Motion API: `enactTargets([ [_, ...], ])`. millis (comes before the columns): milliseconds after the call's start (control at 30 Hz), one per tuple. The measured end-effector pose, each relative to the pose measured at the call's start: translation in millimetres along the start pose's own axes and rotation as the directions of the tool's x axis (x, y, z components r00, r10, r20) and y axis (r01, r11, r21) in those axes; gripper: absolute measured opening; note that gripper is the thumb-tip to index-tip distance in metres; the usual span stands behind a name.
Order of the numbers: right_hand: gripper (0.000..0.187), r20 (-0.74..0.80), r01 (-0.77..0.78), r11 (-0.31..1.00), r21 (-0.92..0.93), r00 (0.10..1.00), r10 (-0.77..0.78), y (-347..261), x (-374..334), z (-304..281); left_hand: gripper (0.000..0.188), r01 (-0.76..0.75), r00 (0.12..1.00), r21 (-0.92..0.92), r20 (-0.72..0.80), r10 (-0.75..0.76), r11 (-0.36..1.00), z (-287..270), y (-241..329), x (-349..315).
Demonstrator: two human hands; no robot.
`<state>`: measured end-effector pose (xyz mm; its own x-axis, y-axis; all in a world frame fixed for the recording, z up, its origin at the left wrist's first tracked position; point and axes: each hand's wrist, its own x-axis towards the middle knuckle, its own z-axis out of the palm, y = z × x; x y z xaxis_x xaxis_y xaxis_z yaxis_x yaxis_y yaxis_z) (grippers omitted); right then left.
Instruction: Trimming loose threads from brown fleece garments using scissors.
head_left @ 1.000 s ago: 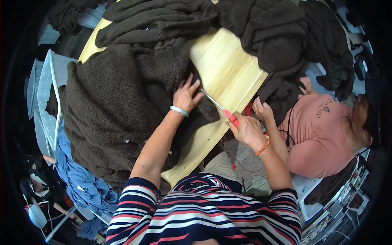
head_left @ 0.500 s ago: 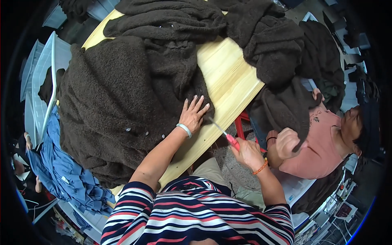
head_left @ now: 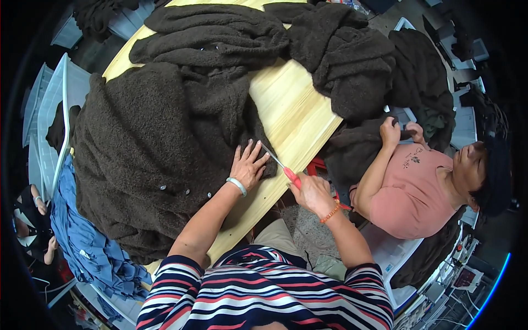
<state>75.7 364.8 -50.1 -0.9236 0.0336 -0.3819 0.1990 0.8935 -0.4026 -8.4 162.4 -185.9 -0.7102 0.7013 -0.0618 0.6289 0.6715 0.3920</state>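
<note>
Head view: a dark brown fleece coat (head_left: 159, 148) is spread over the pale wooden worktop (head_left: 291, 115), filling its nine o'clock half. The left hand (head_left: 248, 165) is pressed flat on the coat's edge, fingers spread, so that the pile is kept taut and still. Just beside it, at three o'clock, the right hand (head_left: 313, 192) is closed around the red handles of scissors (head_left: 278, 164), whose blades are pointed at the hem by the left fingertips, apparently for trimming there. More brown fleece (head_left: 341, 60) is heaped at one o'clock. A seated co-worker (head_left: 412, 187) at three o'clock holds another dark piece. Blue cloth (head_left: 88, 242) hangs off the worktop at eight o'clock.
</note>
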Motion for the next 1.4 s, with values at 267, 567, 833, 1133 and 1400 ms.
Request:
enactTargets([
  [267, 0.026, -0.041, -0.005, 0.995, 0.101, 0.999, 0.009, 22, 46, -17, 0.05, -0.027, 0.962, -0.265, -0.27, -0.048, 0.964, -15, 3, 5],
  [567, 0.026, -0.034, -0.037, 0.986, 0.163, 0.998, 0.043, 55, 12, -14, 0.052, 0.43, 0.728, -0.407, -0.372, -0.576, 0.806, -13, -18, 77],
  [833, 0.029, 0.188, 0.012, 0.989, 0.147, 0.981, -0.04, 28, 34, -40, 0.015, 0.39, 0.772, -0.858, 0.107, -0.626, 0.335, -10, -37, 84],
  [1133, 0.031, 0.352, 0.156, 0.981, 0.116, 0.917, -0.188, 33, 53, -50, 0.013, 0.231, 0.816, -0.94, 0.045, -0.577, 0.253, 10, -53, 69],
  [1400, 0.043, -0.209, 0.037, 0.934, 0.355, 0.977, 0.041, 29, 65, 4, 0.061, 0.139, 0.947, -0.305, -0.236, -0.216, 0.942, -101, 35, -63],
])
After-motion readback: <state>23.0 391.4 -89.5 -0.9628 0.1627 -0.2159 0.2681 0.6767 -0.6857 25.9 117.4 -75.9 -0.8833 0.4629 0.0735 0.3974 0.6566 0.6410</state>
